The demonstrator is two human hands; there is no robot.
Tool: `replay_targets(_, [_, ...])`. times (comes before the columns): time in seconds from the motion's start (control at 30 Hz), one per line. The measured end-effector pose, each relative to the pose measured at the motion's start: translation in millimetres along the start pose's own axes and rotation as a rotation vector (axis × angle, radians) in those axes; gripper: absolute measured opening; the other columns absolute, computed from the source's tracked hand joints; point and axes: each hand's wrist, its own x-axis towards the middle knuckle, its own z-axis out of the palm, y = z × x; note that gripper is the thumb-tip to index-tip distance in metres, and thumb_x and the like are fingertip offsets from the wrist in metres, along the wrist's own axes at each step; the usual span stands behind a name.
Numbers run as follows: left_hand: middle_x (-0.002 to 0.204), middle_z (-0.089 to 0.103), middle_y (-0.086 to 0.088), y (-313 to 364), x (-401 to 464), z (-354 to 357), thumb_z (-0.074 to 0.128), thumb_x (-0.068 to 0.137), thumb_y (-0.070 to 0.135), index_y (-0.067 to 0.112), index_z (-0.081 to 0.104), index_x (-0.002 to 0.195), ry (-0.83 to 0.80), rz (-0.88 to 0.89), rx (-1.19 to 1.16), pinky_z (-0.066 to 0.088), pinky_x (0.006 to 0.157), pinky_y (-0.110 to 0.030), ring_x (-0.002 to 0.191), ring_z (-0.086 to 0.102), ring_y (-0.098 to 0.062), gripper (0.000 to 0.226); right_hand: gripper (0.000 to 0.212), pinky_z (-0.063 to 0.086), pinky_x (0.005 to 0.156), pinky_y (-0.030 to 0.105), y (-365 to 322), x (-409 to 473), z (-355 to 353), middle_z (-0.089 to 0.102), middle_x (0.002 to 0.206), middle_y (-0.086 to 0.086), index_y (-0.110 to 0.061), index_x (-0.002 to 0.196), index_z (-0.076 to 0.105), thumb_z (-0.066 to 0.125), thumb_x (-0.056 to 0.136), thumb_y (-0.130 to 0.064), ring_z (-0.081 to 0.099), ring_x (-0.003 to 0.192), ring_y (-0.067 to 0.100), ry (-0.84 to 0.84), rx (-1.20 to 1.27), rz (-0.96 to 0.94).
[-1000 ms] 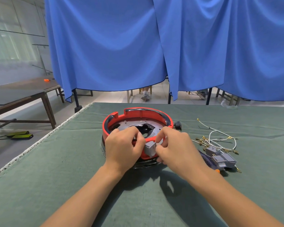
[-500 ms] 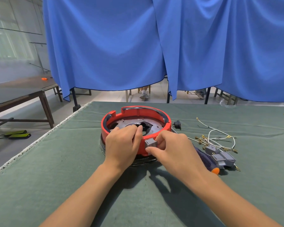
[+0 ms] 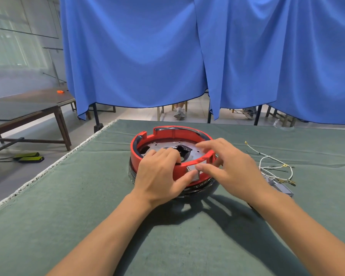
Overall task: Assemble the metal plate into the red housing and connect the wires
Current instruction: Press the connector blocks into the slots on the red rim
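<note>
A green felt table (image 3: 68, 216) stands before a blue curtain (image 3: 167, 56), with a brown wooden bench (image 3: 28, 108) on the floor beside it. The round red housing (image 3: 163, 134) lies flat at the table's middle, open side up, the metal plate (image 3: 159, 146) inside it. The left hand (image 3: 159, 176) grips its near rim, the thumb on a small grey part (image 3: 193, 173). The right hand (image 3: 233, 170) hovers with relaxed fingers. The white wires (image 3: 267, 162) lie right of the housing.
</note>
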Motion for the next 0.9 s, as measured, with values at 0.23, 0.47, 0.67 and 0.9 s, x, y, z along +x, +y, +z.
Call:
replay_targets(0.23, [0.063,0.052,0.005,0,0,-2,0.053,0.086,0.048,0.013,0.054,0.072,-0.024,-0.002,-0.065,0.032,0.056,-0.027,0.053,0.041,-0.016,0.038,0.023,0.05,0.071,0.026,13,8,-1,0.056,0.106,-0.019,-0.031,0.113,0.065,0.061,0.09,-0.032,0.055,0.077,0.004,-0.256,0.243,0.057])
replay_targets(0.47, [0.059,0.051,0.005,2,1,1,0.053,0.088,0.045,0.012,0.054,0.068,-0.009,-0.036,-0.116,0.03,0.056,-0.027,0.051,0.041,-0.017,0.038,0.008,0.04,0.065,0.02,12,10,8,0.057,0.083,-0.019,-0.029,0.095,0.065,0.066,0.087,-0.027,0.052,0.069,-0.004,-0.161,0.28,0.06])
replay_targets(0.67, [0.06,0.046,0.012,2,3,-5,0.051,0.086,0.049,0.019,0.049,0.069,-0.073,-0.058,-0.135,0.028,0.057,-0.024,0.054,0.038,-0.01,0.035,0.01,0.039,0.064,0.018,11,9,7,0.055,0.081,-0.022,-0.029,0.097,0.067,0.067,0.087,-0.028,0.05,0.069,-0.014,-0.153,0.279,0.075])
replay_targets(0.9, [0.074,0.055,0.008,-2,5,-17,0.052,0.071,0.04,0.017,0.057,0.083,-0.236,0.01,-0.077,0.027,0.067,-0.025,0.068,0.037,-0.009,0.026,0.034,0.042,0.055,0.009,12,5,-1,0.055,0.105,-0.018,-0.036,0.103,0.062,0.075,0.079,-0.017,0.058,0.071,-0.001,-0.274,0.332,0.114])
